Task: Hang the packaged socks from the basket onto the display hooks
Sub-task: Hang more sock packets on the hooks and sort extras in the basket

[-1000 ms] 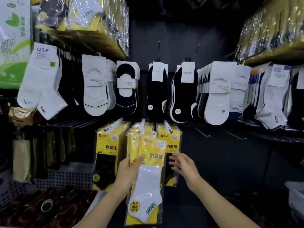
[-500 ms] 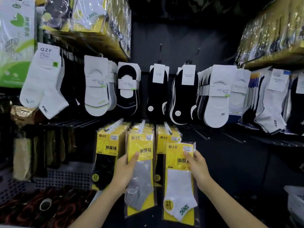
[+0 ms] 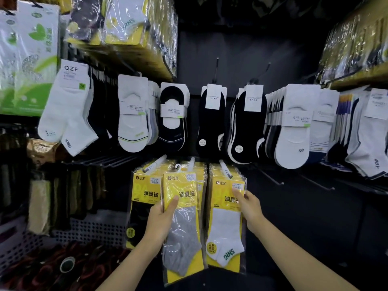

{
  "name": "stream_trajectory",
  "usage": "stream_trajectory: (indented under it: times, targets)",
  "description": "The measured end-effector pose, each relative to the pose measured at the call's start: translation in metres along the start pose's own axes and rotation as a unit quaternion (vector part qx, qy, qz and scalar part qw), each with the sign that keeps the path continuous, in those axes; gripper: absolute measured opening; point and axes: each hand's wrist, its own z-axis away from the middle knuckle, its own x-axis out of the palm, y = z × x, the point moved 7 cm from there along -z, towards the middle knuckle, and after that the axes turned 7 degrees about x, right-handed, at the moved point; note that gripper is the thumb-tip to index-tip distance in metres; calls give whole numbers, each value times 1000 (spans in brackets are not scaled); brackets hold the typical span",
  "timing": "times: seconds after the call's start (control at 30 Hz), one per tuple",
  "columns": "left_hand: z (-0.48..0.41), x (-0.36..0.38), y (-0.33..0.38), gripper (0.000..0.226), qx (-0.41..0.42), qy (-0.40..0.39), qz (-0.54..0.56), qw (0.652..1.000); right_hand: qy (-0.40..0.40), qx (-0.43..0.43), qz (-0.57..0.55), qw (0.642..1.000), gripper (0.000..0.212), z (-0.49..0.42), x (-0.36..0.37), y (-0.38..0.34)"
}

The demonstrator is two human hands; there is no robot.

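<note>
Dark shop wall [image 3: 241, 49], sock-laden display hooks [image 3: 225, 168]

grey sock pack [image 3: 182, 227]: yellow card, upright, before middle display hook [image 3: 191, 162] | white sock pack [image 3: 225, 227]: fronts stack on right display hook [image 3: 225, 170]

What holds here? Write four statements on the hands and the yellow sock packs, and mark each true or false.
1. The left hand grips the yellow-carded, clear-wrapped grey-sock pack. True.
2. The grey-sock pack shows between the yellow-carded black-sock pack and the yellow-carded white-sock pack. True.
3. The right hand touches the black-sock pack. False: it touches the white-sock pack's right edge.
4. Only white socks hang in the row above. False: black low-cut socks hang there too.
</note>
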Motion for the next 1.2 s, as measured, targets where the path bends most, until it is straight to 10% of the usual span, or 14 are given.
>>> stream_trajectory:
  times: [0.3,0.6,1.2]
  targets:
    - [9,14,2,20,15,-34,33,999,173,115,-38,977,32,9,-30,36]
    - [33,78,-1,24,-39,-118,81,989,-130,94,-68,985,33,71,13,11]
    - [19,118,-12,45,-16,-106,88,990,4,-15,-28,999,7,31,-18,-6]
